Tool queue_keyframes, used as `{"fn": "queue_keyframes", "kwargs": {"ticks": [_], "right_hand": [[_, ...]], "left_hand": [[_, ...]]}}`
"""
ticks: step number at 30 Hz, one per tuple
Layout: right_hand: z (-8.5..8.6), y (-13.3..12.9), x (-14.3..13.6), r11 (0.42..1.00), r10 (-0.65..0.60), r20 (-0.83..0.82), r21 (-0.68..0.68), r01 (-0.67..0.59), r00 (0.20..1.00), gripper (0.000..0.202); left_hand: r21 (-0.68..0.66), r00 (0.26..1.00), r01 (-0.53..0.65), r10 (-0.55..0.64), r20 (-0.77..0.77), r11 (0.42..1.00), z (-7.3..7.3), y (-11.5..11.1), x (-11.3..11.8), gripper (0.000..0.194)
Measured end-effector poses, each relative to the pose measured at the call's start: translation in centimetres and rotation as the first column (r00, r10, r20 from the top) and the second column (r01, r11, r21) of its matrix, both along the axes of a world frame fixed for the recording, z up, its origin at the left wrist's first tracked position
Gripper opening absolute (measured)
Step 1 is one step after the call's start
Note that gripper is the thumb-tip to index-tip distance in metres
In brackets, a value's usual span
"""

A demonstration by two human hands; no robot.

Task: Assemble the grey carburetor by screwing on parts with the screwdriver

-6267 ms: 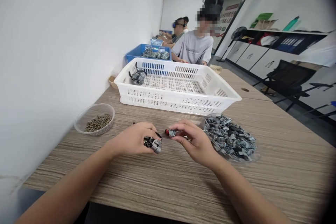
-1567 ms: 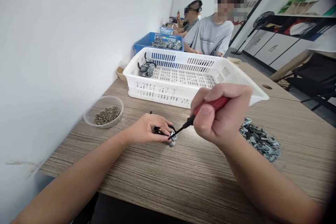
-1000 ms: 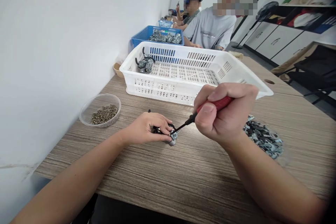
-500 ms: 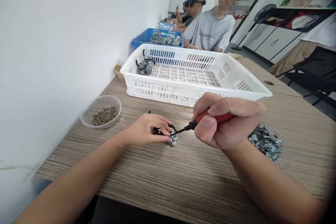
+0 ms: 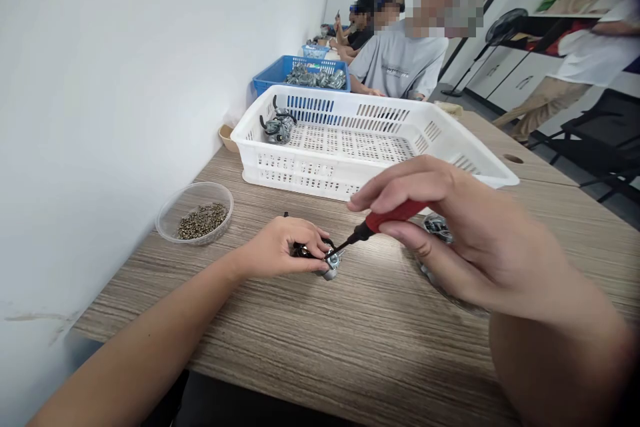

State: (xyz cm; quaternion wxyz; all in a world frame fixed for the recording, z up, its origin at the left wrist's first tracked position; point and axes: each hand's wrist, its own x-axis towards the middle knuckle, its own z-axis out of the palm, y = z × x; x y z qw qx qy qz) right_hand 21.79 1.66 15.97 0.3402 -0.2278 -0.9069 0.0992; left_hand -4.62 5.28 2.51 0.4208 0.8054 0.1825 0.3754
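Note:
A small metal carburetor [image 5: 330, 272] with black fittings rests on the wooden table, pinned there by my left hand [image 5: 285, 248]. The fingers and thumb of that hand close around it and hide much of its body. My right hand [image 5: 450, 227] grips a screwdriver [image 5: 395, 215] by its red handle, between the thumb and the fingers. The dark shaft slants down to the left, and its tip meets the top of the carburetor beside my left fingertips. Whether a screw is under the tip is too small to make out.
Left of my hand stands a clear bowl [image 5: 165, 217] of small brass-coloured screws [image 5: 203, 221]. A white basket [image 5: 295, 177] lies beyond, holding another carburetor [image 5: 280, 127]. Behind it is a blue crate [image 5: 267, 77] of metal parts, and a person [image 5: 395, 60] sits there. Loose metal parts [image 5: 438, 228] lie partly behind my right hand.
My right hand has loosened from a tight fist to a lighter finger grip and rolled on the screwdriver's handle. My left hand and the carburetor stay put. At right, a background person moved further into view.

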Motion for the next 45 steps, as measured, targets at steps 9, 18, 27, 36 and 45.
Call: {"fn": "queue_keyframes", "kwargs": {"ticks": [9, 18, 27, 36, 45], "right_hand": [[-0.5, -0.7, -1.1, 0.954, -0.230, -0.021, 0.193, 0.230, 0.973, 0.021], [-0.8, 0.6, -0.6, 0.999, -0.046, -0.029, 0.003, 0.046, 0.999, 0.011], [-0.6, 0.0, -0.8, 0.988, -0.152, 0.049, 0.047, 0.150, 0.987, 0.018], [0.1, -0.3, -1.0, 0.993, -0.095, -0.002, 0.068, 0.095, 0.995, 0.009], [0.6, -0.1, 0.3, 0.992, -0.094, 0.061, -0.080, 0.099, 0.994, 0.020]], "left_hand": [[-0.009, 1.000, -0.021, 0.021, -0.015, 1.000, 0.1, -0.2, 0.0, 0.014], [0.010, 1.000, 0.000, 0.000, 0.004, 1.000, -0.1, -0.1, 0.0, 0.012], [0.024, 1.000, -0.004, 0.004, -0.001, 1.000, 0.0, -0.1, 0.1, 0.014], [0.013, 1.000, -0.015, 0.016, -0.016, 1.000, 0.3, -0.2, 0.2, 0.012], [0.010, 0.999, -0.020, 0.021, -0.050, 1.000, 0.3, -0.3, 0.0, 0.016]]}}
